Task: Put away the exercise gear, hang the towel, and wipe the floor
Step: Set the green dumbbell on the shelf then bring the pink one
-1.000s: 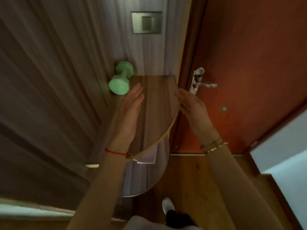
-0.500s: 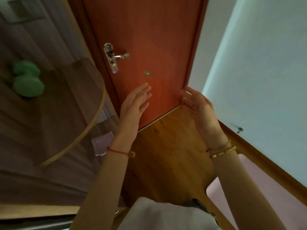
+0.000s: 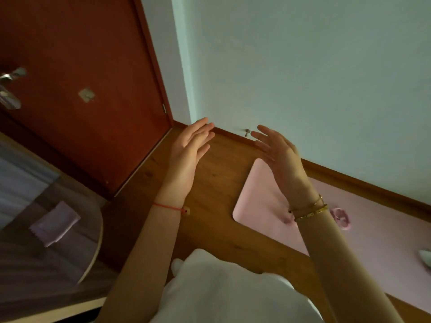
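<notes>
Wooden floor (image 3: 217, 183), pale wall above a brown skirting board, red-brown door (image 3: 81, 66) at the left.

Item: pink exercise mat (image 3: 384, 252), laid flat on the floor along the wall, one rounded corner nearest the door. Item: small pink looped object (image 3: 341, 217), possibly a band, lying on the mat just beside the right wrist. Item: folded pale cloth (image 3: 56, 223), seen on a lower level beneath the rounded tabletop (image 3: 99, 234) at the left.

Left hand (image 3: 189, 150): empty, fingers extended, palm turned inward. Right hand (image 3: 277, 152): empty, fingers spread, held over the mat's near corner. Nothing is grasped by either.

Step judged in hand: the gear on the floor is to be collected. It is advised that the loose pink object be lifted off first, then the mat be rolled from its short end, edges kept aligned so the roll stays tight.
</notes>
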